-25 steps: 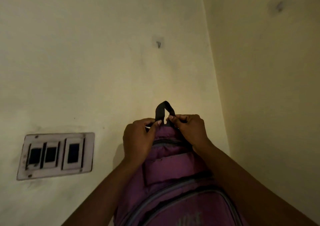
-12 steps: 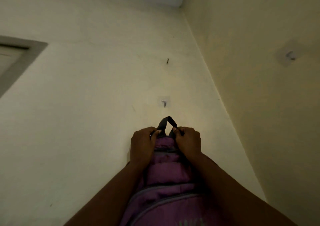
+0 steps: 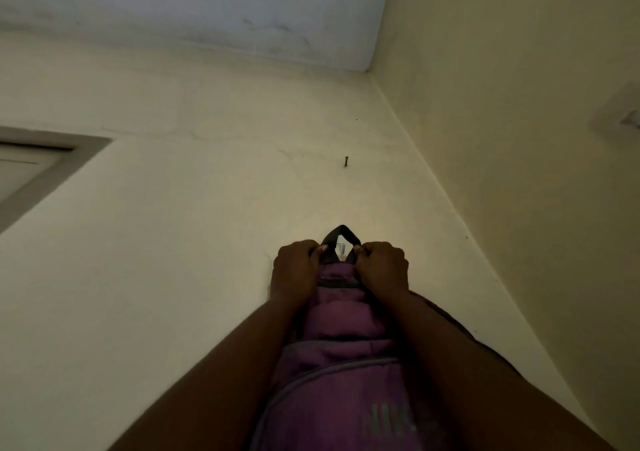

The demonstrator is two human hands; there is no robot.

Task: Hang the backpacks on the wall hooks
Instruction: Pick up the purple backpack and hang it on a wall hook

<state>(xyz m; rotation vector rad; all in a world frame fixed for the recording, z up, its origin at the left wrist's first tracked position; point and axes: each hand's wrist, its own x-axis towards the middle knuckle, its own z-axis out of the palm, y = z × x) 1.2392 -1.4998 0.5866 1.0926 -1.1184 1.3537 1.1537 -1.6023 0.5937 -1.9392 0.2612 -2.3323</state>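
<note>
A purple backpack (image 3: 341, 364) is held up against the cream wall, close to the room's corner. Its black top loop (image 3: 341, 234) stands up between my hands. My left hand (image 3: 294, 270) grips the left end of the loop and my right hand (image 3: 382, 269) grips the right end. A small wall hook (image 3: 342, 249) shows through the opening of the loop. Whether the loop rests on the hook I cannot tell. A dark nail (image 3: 345, 161) sticks out of the wall higher up, well above the loop.
The side wall (image 3: 519, 173) meets this wall just right of the backpack. Another hook (image 3: 632, 118) sits on that side wall at the far right. A grey door or window frame (image 3: 45, 170) lies at the left. The ceiling (image 3: 207, 7) is above.
Both hands have lifted the backpack up the wall. The loop was below the small hook and is now around its position. The view has tilted upward; the switch plate is out of sight.
</note>
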